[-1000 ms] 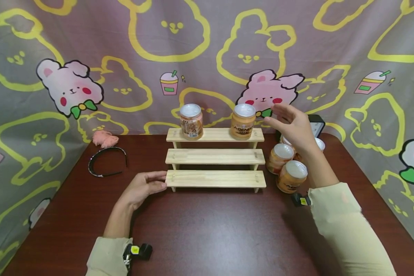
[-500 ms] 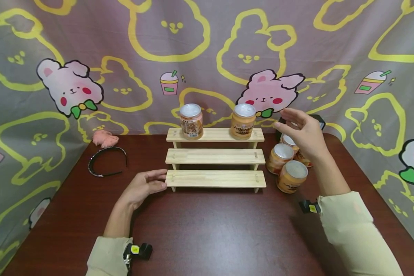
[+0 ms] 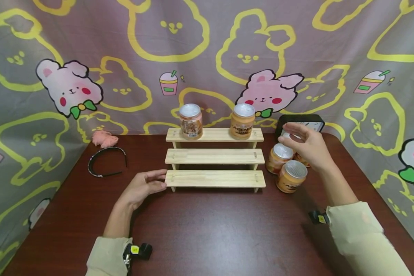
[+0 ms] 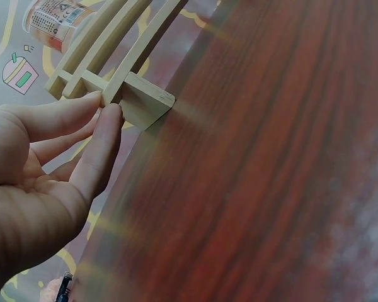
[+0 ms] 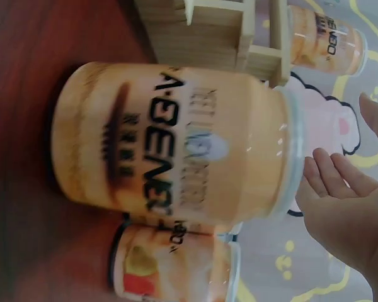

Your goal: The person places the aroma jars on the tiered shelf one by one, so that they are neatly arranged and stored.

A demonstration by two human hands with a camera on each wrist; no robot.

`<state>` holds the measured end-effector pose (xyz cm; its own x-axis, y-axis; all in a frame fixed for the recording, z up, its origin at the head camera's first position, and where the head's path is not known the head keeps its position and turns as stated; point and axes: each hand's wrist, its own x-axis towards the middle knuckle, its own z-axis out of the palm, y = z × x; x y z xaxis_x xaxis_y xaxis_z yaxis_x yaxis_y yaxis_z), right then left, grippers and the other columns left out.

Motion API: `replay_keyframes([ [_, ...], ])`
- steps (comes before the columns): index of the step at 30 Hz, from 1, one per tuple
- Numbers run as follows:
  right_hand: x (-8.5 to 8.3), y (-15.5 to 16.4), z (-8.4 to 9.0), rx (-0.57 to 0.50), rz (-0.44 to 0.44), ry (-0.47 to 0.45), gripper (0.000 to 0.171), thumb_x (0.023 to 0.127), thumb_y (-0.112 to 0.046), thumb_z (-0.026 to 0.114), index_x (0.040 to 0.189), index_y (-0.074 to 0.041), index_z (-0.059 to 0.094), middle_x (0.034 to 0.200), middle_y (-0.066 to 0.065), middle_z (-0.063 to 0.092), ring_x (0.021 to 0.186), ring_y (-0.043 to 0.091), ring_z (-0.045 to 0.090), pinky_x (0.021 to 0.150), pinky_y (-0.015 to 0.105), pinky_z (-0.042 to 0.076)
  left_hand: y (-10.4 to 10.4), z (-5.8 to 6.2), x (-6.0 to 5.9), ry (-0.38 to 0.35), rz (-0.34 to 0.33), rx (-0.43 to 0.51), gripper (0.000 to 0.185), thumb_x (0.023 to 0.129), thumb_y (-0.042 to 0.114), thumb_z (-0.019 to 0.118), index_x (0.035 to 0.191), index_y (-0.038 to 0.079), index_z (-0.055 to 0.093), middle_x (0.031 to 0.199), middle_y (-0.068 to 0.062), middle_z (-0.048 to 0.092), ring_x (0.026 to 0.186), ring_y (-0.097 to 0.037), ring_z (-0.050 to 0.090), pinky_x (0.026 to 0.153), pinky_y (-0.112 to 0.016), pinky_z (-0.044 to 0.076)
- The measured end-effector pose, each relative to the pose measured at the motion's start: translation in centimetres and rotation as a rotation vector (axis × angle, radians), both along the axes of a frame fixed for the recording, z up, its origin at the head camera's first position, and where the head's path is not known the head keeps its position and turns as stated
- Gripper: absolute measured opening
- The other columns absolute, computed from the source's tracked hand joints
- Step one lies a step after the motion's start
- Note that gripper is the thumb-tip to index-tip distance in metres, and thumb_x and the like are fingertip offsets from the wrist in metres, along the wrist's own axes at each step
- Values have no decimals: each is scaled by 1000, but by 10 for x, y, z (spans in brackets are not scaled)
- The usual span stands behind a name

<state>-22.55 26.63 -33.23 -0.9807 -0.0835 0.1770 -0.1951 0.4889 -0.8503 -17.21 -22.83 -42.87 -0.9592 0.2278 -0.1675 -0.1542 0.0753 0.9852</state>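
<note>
A three-step wooden display shelf (image 3: 215, 178) stands mid-table. My left hand (image 3: 141, 189) holds its lowest step at the left end; in the left wrist view, thumb and finger pinch the wooden end (image 4: 113, 88). Two silver-lidded orange jars, one with its back label (image 3: 191, 126) showing and one with its brand name (image 3: 242, 128) forward, sit apart on the top step. Right of the shelf, my right hand (image 3: 308, 147) hovers with fingers loosely bent and nothing held, over a cluster of similar jars. The nearest jar (image 5: 170, 145) fills the right wrist view; others are partly hidden behind the hand.
A black-framed clock (image 3: 282, 123) stands behind the jar cluster. At the left lie a black headband (image 3: 90, 161) and a bunched pink cloth (image 3: 104, 138). A patterned curtain (image 3: 207, 69) hangs behind the dark wooden table (image 3: 207, 230).
My right hand has moved right and down, away from the top-step jar to over the jar cluster, uncovering the clock. The left hand and the shelf have stayed in place.
</note>
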Motion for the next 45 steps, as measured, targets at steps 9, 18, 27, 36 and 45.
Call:
replay_keyframes([
  [9, 1, 9, -15, 48, 26, -22, 68, 95, -30, 74, 150, 0, 47, 147, 22, 51, 133, 42, 49, 90, 10, 46, -1, -1, 1, 4, 1, -2, 61, 92, -7, 68, 146, -14, 41, 129, -29, 54, 94, -12, 67, 84, -25, 55],
  [18, 6, 20, -24, 113, 29, -17, 63, 95, -29, 74, 145, 3, 51, 141, 23, 56, 126, 42, 55, 87, 7, 43, 0, 0, 0, 1, -1, 2, 59, 92, -9, 65, 146, -14, 41, 130, -29, 54, 95, -12, 67, 84, -25, 55],
  [27, 16, 29, -35, 164, 63, -20, 64, 92, -26, 78, 141, 6, 51, 137, 27, 56, 123, 43, 56, 85, 4, 42, 0, 1, -1, -4, -6, 5, 59, 92, -9, 65, 147, -14, 41, 131, -29, 54, 95, -11, 67, 85, -25, 55],
  [36, 26, 35, -36, 183, 86, -56, 70, 90, -29, 80, 142, 4, 49, 138, 24, 56, 125, 42, 54, 87, 5, 43, 1, 1, -1, -1, -5, -9, 59, 93, -8, 65, 147, -13, 42, 133, -30, 54, 96, -11, 67, 86, -25, 55],
  [45, 30, 43, -35, 296, 113, -130, 66, 89, -36, 80, 136, 2, 54, 132, 22, 60, 119, 37, 58, 80, 9, 45, -1, 1, -1, -3, 0, -22, 59, 92, -8, 66, 146, -13, 43, 133, -30, 55, 95, -11, 66, 84, -25, 55],
])
